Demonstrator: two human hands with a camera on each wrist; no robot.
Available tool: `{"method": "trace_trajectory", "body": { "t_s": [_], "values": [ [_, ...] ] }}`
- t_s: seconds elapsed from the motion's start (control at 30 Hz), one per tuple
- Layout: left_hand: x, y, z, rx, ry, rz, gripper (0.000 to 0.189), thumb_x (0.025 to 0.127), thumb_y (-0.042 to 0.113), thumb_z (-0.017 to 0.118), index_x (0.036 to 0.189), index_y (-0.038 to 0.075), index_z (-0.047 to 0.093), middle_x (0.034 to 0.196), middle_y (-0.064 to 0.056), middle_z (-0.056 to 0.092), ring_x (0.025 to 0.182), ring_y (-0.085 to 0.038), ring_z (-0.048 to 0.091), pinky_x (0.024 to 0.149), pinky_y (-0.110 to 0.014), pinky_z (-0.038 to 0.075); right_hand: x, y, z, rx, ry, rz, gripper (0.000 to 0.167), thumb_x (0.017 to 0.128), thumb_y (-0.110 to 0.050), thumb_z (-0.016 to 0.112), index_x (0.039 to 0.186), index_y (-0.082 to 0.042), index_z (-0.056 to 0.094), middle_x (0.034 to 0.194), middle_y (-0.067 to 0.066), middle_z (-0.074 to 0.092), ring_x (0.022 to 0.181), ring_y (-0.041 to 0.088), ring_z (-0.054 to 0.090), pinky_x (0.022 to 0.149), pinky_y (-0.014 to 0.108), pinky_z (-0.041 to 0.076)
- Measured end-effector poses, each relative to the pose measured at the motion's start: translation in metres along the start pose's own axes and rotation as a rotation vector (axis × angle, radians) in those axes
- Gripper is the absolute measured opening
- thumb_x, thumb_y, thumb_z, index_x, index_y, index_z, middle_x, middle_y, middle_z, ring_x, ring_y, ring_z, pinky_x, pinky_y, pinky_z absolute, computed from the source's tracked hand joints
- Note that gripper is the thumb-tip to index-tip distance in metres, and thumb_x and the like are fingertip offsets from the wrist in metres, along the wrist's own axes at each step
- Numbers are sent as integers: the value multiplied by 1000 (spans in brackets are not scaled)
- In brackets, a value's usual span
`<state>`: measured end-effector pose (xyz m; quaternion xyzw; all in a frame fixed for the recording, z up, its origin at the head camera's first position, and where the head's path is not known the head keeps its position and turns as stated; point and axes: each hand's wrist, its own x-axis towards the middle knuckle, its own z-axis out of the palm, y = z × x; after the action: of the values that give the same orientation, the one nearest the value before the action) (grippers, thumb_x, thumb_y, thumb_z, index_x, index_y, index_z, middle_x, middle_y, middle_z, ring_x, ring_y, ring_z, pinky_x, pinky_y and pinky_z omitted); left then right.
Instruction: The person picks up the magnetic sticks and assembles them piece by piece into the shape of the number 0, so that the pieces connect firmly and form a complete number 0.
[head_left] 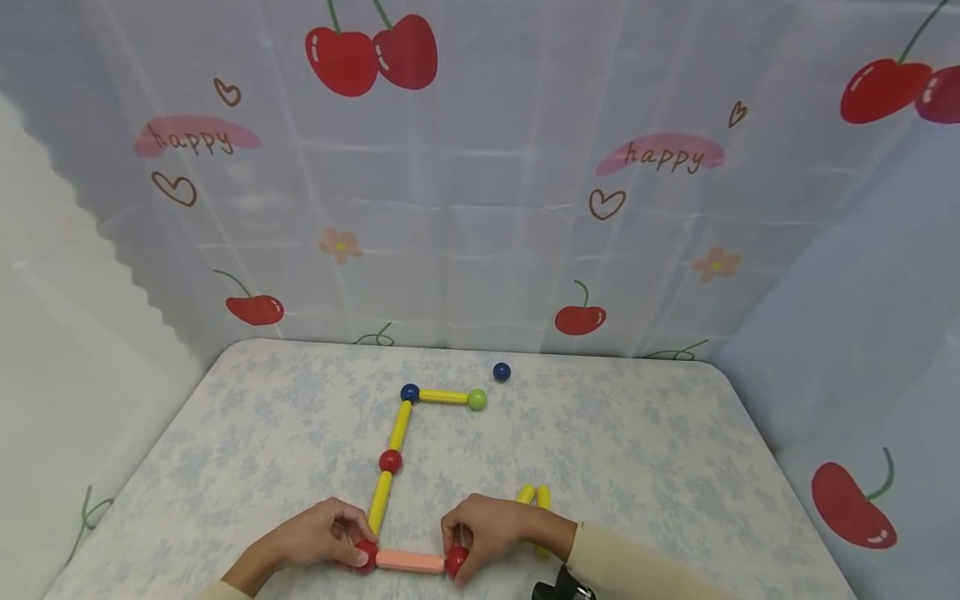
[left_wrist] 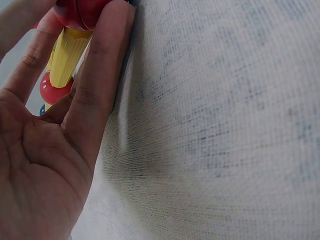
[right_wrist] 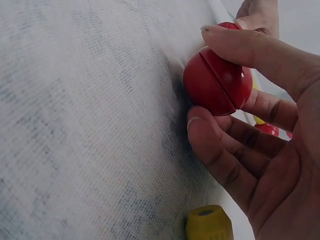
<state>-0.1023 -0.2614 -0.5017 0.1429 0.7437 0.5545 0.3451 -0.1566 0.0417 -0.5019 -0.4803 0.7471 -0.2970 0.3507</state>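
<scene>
My left hand [head_left: 327, 533] pinches a red ball [head_left: 365, 556] at the near left corner of a figure of rods and balls lying on the table. My right hand [head_left: 487, 532] grips another red ball [head_left: 457, 562], seen large in the right wrist view. Between these two balls lies a pink rod [head_left: 410, 561]. From the left-hand ball a yellow rod [head_left: 380, 502] runs away to a third red ball [head_left: 390, 461]. A second yellow rod [head_left: 401, 425] goes on to a dark blue ball [head_left: 409, 393]. There a further yellow rod [head_left: 443, 397] reaches right to a green ball [head_left: 477, 400].
A loose dark blue ball [head_left: 502, 372] sits near the table's far edge. Loose yellow rods [head_left: 543, 497] lie beside my right forearm, partly hidden by it. A black object [head_left: 564, 586] shows at the bottom, below the right sleeve. Printed curtains [head_left: 465, 167] hang behind the table.
</scene>
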Motion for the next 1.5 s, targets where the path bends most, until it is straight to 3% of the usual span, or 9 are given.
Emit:
{"method": "trace_trajectory", "body": {
  "t_s": [0.6,1.07,1.5],
  "values": [
    [1,0,-1,4,-2,3,24,82,12,76,101,-2,70,86,-7,69,69,-10,57,60,-20,46,0,0,-3,85,-24,-11,17,82,-14,78,93,-11,66,79,-19,58,59,-8,53,59,16,50],
    [4,-2,-1,25,5,-10,23,82,14,76,100,1,71,83,-4,67,68,-10,54,60,-21,45,0,-2,-1,0,-2,-6,21,79,-15,81,93,-12,65,76,-16,55,60,-7,47,57,14,45],
    [4,0,1,-6,4,-18,24,83,10,75,102,-3,70,82,-4,66,67,-10,53,59,-20,45,-4,-4,-1,12,16,-9,26,78,-16,82,97,-12,65,79,-16,54,61,-6,46,58,14,44]
  ]
}}
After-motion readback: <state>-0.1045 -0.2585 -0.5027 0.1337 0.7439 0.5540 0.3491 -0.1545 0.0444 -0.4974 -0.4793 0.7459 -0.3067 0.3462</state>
